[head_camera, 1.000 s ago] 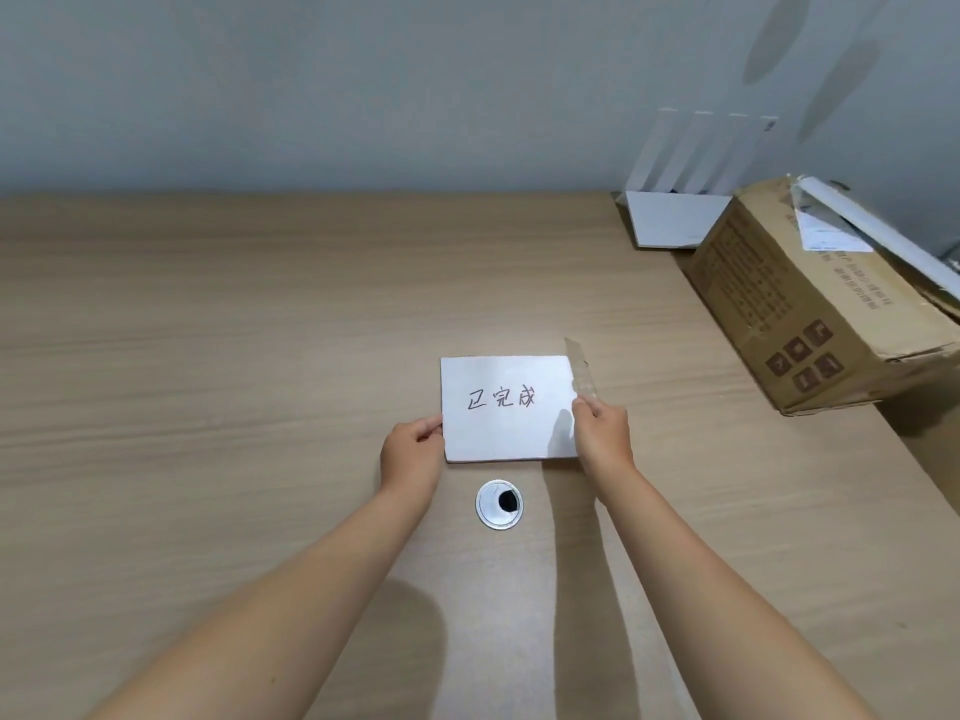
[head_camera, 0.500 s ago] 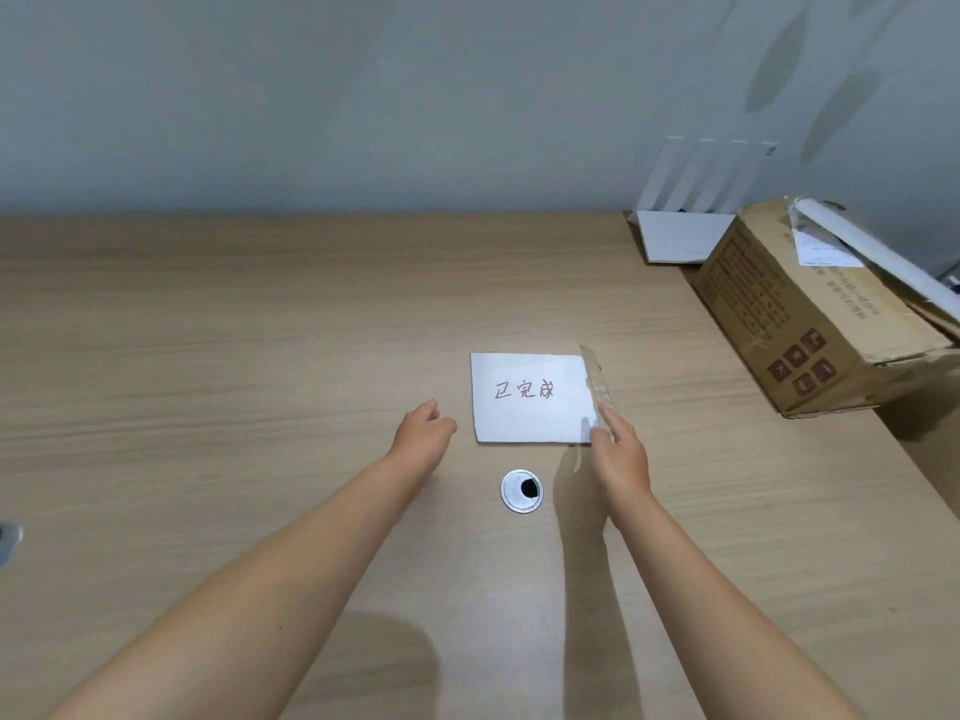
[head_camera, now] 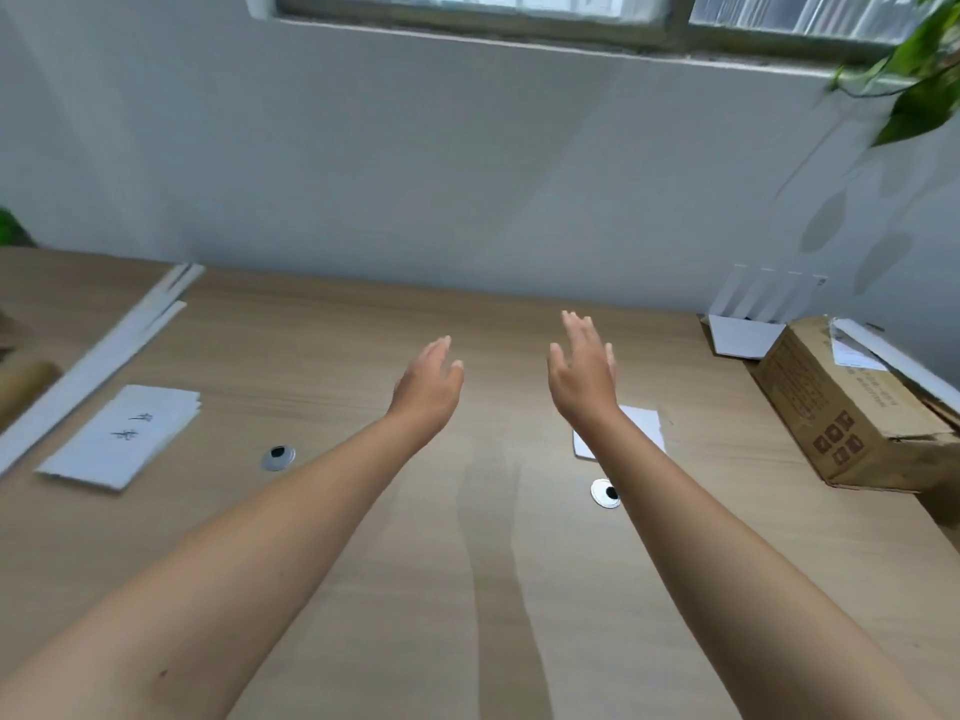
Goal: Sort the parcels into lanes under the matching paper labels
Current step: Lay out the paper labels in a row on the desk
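Hands first, in the head view: left hand (head_camera: 428, 387) and right hand (head_camera: 582, 379) hover above the desk (head_camera: 467, 589) at mid-frame, fingers straight and spread, holding nothing. One paper label (head_camera: 122, 433) with handwriting lies flat at the left of the frame. A second label (head_camera: 644, 426) lies right of centre, partly hidden behind the right wrist. The only parcel-like thing visible is a cardboard box (head_camera: 841, 407) at the right edge, well apart from both hands. By my judgement the labels are laid out and sorting has not begun. The next move likely calls for reaching right, gripping the box with both hands, and reading the labels to choose its lane.
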`<state>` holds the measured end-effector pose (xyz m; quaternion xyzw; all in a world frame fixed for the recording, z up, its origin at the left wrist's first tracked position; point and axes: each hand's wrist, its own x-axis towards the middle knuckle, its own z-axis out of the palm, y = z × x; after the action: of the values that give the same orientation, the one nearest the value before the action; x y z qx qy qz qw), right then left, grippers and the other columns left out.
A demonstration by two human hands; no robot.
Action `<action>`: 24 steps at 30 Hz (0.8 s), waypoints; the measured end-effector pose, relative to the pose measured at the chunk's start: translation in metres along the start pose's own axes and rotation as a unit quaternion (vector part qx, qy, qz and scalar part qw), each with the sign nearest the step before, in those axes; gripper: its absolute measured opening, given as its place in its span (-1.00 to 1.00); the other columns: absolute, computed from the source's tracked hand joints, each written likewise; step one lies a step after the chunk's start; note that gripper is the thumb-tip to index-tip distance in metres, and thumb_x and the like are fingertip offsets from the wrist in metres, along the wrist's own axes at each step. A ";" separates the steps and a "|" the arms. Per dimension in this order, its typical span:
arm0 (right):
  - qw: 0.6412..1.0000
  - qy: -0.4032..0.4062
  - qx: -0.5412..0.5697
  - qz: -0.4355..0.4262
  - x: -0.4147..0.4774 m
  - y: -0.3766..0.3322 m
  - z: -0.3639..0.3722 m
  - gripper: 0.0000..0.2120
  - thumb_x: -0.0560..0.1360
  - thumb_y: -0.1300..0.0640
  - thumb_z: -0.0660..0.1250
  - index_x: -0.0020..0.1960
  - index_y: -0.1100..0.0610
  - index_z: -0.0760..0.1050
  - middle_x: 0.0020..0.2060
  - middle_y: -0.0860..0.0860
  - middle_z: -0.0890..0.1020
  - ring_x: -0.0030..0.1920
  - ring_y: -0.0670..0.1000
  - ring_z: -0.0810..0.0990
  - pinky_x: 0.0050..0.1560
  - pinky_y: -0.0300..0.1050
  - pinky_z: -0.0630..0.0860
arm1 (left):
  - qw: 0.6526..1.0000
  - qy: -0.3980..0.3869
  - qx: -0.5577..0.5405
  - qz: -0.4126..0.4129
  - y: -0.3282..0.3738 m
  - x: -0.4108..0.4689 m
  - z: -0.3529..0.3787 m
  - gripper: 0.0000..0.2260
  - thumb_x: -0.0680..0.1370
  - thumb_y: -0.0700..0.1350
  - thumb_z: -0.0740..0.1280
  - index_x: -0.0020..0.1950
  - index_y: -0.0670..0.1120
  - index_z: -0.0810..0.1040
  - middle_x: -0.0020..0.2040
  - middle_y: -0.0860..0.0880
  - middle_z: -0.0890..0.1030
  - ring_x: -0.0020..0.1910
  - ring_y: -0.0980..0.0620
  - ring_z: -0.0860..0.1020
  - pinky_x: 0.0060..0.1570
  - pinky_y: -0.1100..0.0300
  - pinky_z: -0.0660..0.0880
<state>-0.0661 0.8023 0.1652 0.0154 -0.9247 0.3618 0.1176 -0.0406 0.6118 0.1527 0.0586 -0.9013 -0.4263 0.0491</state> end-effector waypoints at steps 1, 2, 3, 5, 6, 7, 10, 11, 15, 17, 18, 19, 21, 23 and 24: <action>1.000 -0.001 -0.006 -0.023 -0.008 -0.025 0.006 -0.49 0.67 0.15 0.09 0.60 0.10 0.12 0.59 -0.05 0.16 0.60 -0.09 -0.02 0.57 0.04 -0.20 | 0.999 0.033 0.025 0.015 -0.008 -0.006 -0.022 -0.54 0.68 -0.07 0.14 0.58 -0.11 0.22 0.59 -0.04 0.22 0.57 0.03 0.15 0.51 0.08 0.08; 0.999 0.000 -0.010 -0.043 -0.016 -0.049 0.012 -0.48 0.68 0.13 0.09 0.61 0.10 0.10 0.60 -0.05 0.13 0.61 -0.09 -0.04 0.57 0.05 -0.22 | 0.997 0.063 0.046 0.027 -0.016 -0.011 -0.044 -0.54 0.68 -0.06 0.13 0.59 -0.10 0.19 0.60 -0.02 0.18 0.58 0.06 0.11 0.51 0.05 0.04; 0.998 0.001 -0.014 -0.061 -0.025 -0.073 0.019 -0.47 0.68 0.12 0.09 0.62 0.10 0.07 0.60 -0.05 0.12 0.61 -0.09 -0.05 0.56 0.06 -0.22 | 0.994 0.089 0.062 0.036 -0.024 -0.018 -0.065 -0.53 0.68 -0.06 0.11 0.59 -0.09 0.17 0.61 0.00 0.16 0.59 0.08 0.08 0.51 0.02 0.00; 0.995 0.002 -0.030 -0.092 -0.043 -0.117 0.034 -0.45 0.68 0.09 0.10 0.62 0.10 0.04 0.61 -0.05 0.09 0.61 -0.09 -0.07 0.57 0.08 -0.23 | 0.989 0.125 0.073 0.042 -0.042 -0.030 -0.108 -0.52 0.69 -0.04 0.10 0.61 -0.07 0.13 0.62 0.02 0.12 0.59 0.09 0.03 0.51 -0.01 -0.05; 0.994 0.002 -0.039 -0.106 -0.052 -0.138 0.043 -0.44 0.68 0.08 0.10 0.63 0.09 0.02 0.61 -0.05 0.08 0.61 -0.09 -0.08 0.57 0.09 -0.22 | 0.987 0.138 0.075 0.042 -0.052 -0.036 -0.129 -0.52 0.69 -0.04 0.09 0.61 -0.07 0.12 0.62 0.02 0.11 0.59 0.09 0.02 0.51 -0.02 -0.07; 0.992 0.005 -0.046 -0.118 -0.060 -0.159 0.053 -0.44 0.68 0.07 0.10 0.63 0.09 0.02 0.62 -0.06 0.07 0.61 -0.09 -0.08 0.57 0.09 -0.22 | 0.985 0.148 0.080 0.045 -0.063 -0.043 -0.150 -0.52 0.69 -0.03 0.08 0.61 -0.06 0.11 0.62 0.03 0.10 0.60 0.09 0.00 0.51 -0.02 -0.08; 0.991 0.014 -0.049 -0.122 -0.086 -0.219 0.089 -0.43 0.68 0.05 0.09 0.63 0.06 0.00 0.62 -0.08 0.04 0.61 -0.10 -0.10 0.56 0.08 -0.24 | 0.981 0.146 0.107 0.068 -0.099 -0.067 -0.207 -0.52 0.70 -0.02 0.04 0.62 -0.04 0.07 0.63 0.05 0.05 0.60 0.11 -0.05 0.51 -0.02 -0.13; 0.992 0.017 -0.043 -0.114 -0.095 -0.236 0.102 -0.43 0.68 0.06 0.09 0.63 0.06 -0.01 0.62 -0.09 0.04 0.61 -0.11 -0.11 0.56 0.08 -0.26 | 0.981 0.139 0.116 0.076 -0.113 -0.075 -0.223 -0.51 0.70 -0.02 0.03 0.62 -0.04 0.05 0.63 0.06 0.03 0.60 0.12 -0.07 0.52 -0.03 -0.15; 0.995 0.011 -0.033 -0.098 -0.128 -0.296 0.156 -0.43 0.68 0.06 0.08 0.64 0.07 -0.02 0.62 -0.08 0.03 0.61 -0.11 -0.13 0.55 0.09 -0.29 | 0.973 0.121 0.172 0.100 -0.167 -0.101 -0.282 -0.50 0.70 0.00 0.01 0.63 -0.01 -0.02 0.63 0.08 -0.04 0.60 0.13 -0.12 0.52 -0.03 -0.20; 0.995 0.003 -0.033 -0.094 -0.143 -0.321 0.177 -0.43 0.68 0.05 0.07 0.64 0.08 -0.04 0.62 -0.08 0.01 0.61 -0.10 -0.13 0.54 0.09 -0.29 | 0.969 0.124 0.193 0.097 -0.189 -0.110 -0.309 -0.50 0.70 0.00 0.01 0.63 -0.02 -0.03 0.63 0.08 -0.05 0.60 0.13 -0.13 0.53 -0.04 -0.20; 0.995 0.001 -0.033 -0.097 -0.150 -0.332 0.185 -0.43 0.68 0.05 0.06 0.64 0.08 -0.05 0.62 -0.07 0.01 0.61 -0.10 -0.14 0.54 0.10 -0.28 | 0.968 0.120 0.199 0.096 -0.198 -0.114 -0.320 -0.50 0.70 0.00 0.00 0.63 -0.02 -0.03 0.63 0.08 -0.05 0.60 0.13 -0.13 0.54 -0.04 -0.20; 0.994 0.002 -0.037 -0.104 -0.155 -0.342 0.193 -0.43 0.68 0.05 0.06 0.64 0.08 -0.05 0.62 -0.08 0.00 0.61 -0.10 -0.14 0.54 0.09 -0.28 | 0.967 0.114 0.206 0.099 -0.207 -0.117 -0.329 -0.49 0.70 0.01 0.00 0.63 -0.02 -0.04 0.63 0.08 -0.06 0.59 0.13 -0.14 0.54 -0.05 -0.20; 0.991 0.001 -0.052 -0.124 -0.164 -0.357 0.207 -0.43 0.68 0.04 0.05 0.64 0.08 -0.06 0.62 -0.08 -0.01 0.61 -0.11 -0.15 0.54 0.07 -0.29 | 0.965 0.102 0.219 0.105 -0.220 -0.119 -0.345 -0.49 0.70 0.01 0.00 0.63 -0.01 -0.05 0.63 0.09 -0.07 0.59 0.14 -0.15 0.54 -0.05 -0.21; 0.988 -0.002 -0.063 -0.138 -0.166 -0.367 0.218 -0.43 0.68 0.03 0.04 0.64 0.07 -0.07 0.62 -0.09 -0.02 0.60 -0.11 -0.16 0.54 0.06 -0.30 | 0.962 0.112 0.226 0.107 -0.229 -0.115 -0.356 -0.49 0.70 0.02 -0.01 0.63 0.00 -0.07 0.63 0.10 -0.09 0.59 0.16 -0.16 0.53 -0.04 -0.23; 0.988 -0.006 -0.068 -0.142 -0.165 -0.371 0.223 -0.43 0.68 0.03 0.03 0.64 0.07 -0.07 0.62 -0.09 -0.02 0.60 -0.11 -0.16 0.54 0.06 -0.30 | 0.960 0.122 0.229 0.109 -0.231 -0.111 -0.361 -0.49 0.70 0.02 -0.02 0.63 0.00 -0.07 0.63 0.11 -0.09 0.59 0.16 -0.16 0.52 -0.03 -0.25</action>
<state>0.0906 0.3691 0.2154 0.1404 -0.9363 0.2774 0.1631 0.1336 0.2076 0.1975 0.0210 -0.9630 -0.1902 0.1898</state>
